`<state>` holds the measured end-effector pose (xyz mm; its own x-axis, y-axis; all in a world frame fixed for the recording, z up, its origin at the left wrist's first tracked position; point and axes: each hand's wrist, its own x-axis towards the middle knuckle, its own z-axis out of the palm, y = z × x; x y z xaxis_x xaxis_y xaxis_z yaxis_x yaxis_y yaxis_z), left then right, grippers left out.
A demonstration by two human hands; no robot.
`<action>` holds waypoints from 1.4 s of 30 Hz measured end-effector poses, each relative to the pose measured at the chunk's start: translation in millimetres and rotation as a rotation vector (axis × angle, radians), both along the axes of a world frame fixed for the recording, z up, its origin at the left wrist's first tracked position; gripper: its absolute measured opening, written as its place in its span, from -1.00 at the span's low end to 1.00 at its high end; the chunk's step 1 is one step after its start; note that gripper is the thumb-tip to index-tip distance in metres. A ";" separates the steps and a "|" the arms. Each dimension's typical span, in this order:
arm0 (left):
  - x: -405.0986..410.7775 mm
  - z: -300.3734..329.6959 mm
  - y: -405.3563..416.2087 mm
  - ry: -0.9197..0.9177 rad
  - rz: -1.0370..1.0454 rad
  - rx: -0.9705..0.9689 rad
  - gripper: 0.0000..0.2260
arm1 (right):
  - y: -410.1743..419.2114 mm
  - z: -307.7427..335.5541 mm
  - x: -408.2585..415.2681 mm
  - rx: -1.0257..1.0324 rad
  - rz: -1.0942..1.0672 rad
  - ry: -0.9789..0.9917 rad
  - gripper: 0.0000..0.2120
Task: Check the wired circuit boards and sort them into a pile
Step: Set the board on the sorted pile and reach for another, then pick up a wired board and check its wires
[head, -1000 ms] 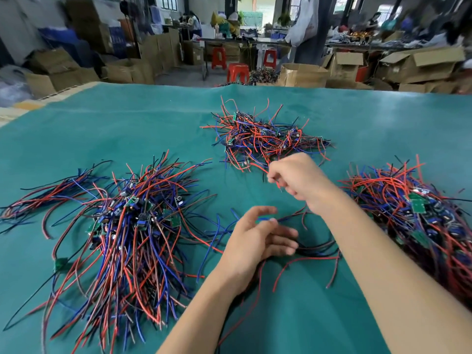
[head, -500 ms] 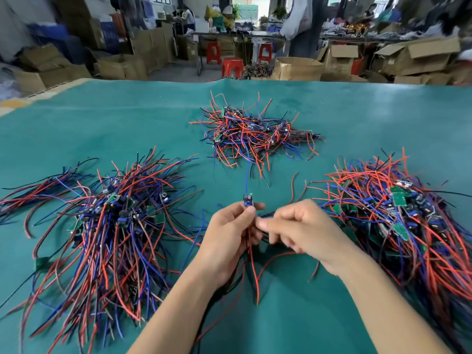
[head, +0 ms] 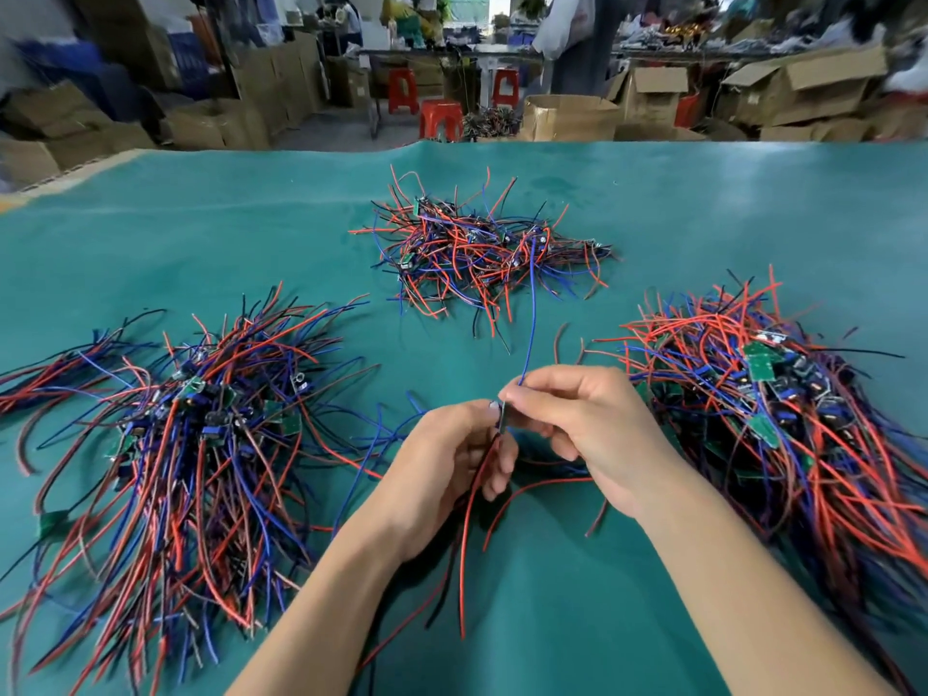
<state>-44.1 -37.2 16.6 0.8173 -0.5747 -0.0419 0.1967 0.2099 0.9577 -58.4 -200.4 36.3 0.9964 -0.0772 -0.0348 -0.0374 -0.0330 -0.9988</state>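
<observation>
A wired circuit board [head: 503, 418], small and seen nearly edge-on, sits between the two hands above the teal tabletop [head: 201, 233], and it serves here as the landmark. The left hand [head: 444, 462] is just below and to the left of the board, its fingers curled around the board's lower edge and trailing wires, the thumb tip touching the board's top. The right hand [head: 585, 429] is just to the right of the board, its thumb and forefinger pinching the board's upper part while the other fingers curl loosely beneath. A blue wire [head: 532, 313] rises from the board and runs away toward the far pile [head: 477, 253], a tangle of red, blue and black leads with small boards that lies well beyond the board on the tabletop. Red wires [head: 464, 535] and a dark one hang from the board down toward the near edge of the tabletop, between the forearms. To the left of the board, near it, spreads a large left pile [head: 191, 444] of wired boards with long leads fanning toward the near edge. To the right of the board, close to the right hand's wrist, lies the right pile [head: 783, 409], where green boards show among the wires. Far beyond the board, past the tabletop's far edge, stand red stools [head: 441, 120] and open cardboard boxes [head: 572, 118].
</observation>
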 end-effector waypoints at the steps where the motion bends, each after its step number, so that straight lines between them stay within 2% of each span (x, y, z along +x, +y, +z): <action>1: -0.1 -0.9 0.2 -0.016 0.009 0.005 -0.74 | -0.1 -0.8 0.0 -0.005 0.016 -0.011 -0.91; 4: -1.0 -2.6 -0.6 -0.062 0.021 0.017 -0.73 | -2.0 -1.3 0.7 -0.015 0.029 -0.028 -0.89; 8: -2.4 -3.6 -2.6 -0.201 0.076 0.052 -0.88 | -3.6 -2.7 2.4 -0.026 -0.025 -0.020 -0.90; 13: -3.1 -5.0 -1.4 -0.221 0.105 0.104 -0.80 | -1.1 -4.3 2.3 -0.081 -0.059 -0.082 -0.91; 19: -3.0 -4.3 -1.3 -0.294 -0.002 0.210 -0.78 | -23.8 -6.8 13.6 -0.270 -0.455 -0.198 -0.89; 24: -4.7 -3.6 -1.9 -0.330 -0.049 0.269 -0.75 | -46.3 -11.0 19.5 -0.209 -0.776 -0.296 -0.87; 26: -5.0 -3.7 -1.9 -0.322 -0.021 0.254 -0.72 | -43.3 -11.0 19.6 -0.104 -0.838 -0.361 -0.80; 29: -4.8 -5.4 -3.0 -0.241 0.083 0.169 -0.81 | -29.0 -6.4 15.6 0.116 -0.745 -0.340 -0.74; 31: -4.2 -5.3 -4.1 -0.182 0.126 0.109 -0.92 | -15.8 -4.2 12.1 0.106 -0.583 -0.231 -0.80; 32: -3.3 -5.6 -4.2 -0.143 0.141 0.072 -0.90 | -9.1 -4.7 10.2 0.066 -0.492 -0.174 -0.79; 35: 0.7 -5.9 -3.5 -0.032 0.164 -0.034 -0.81 | 3.2 -7.7 5.0 -0.012 -0.242 -0.061 -0.36; 36: 1.6 -6.2 -3.4 -0.034 0.175 -0.036 -0.81 | 5.1 -7.7 3.0 -0.040 -0.188 -0.061 -0.28; 38: 1.6 -7.7 -3.7 -0.069 0.194 -0.012 -0.83 | 7.3 -6.9 -0.1 -0.094 -0.109 -0.090 -0.31; 42: -0.7 -8.4 -5.1 -0.113 0.165 0.020 -0.92 | 8.8 -4.6 -1.5 -0.196 -0.085 -0.174 -0.59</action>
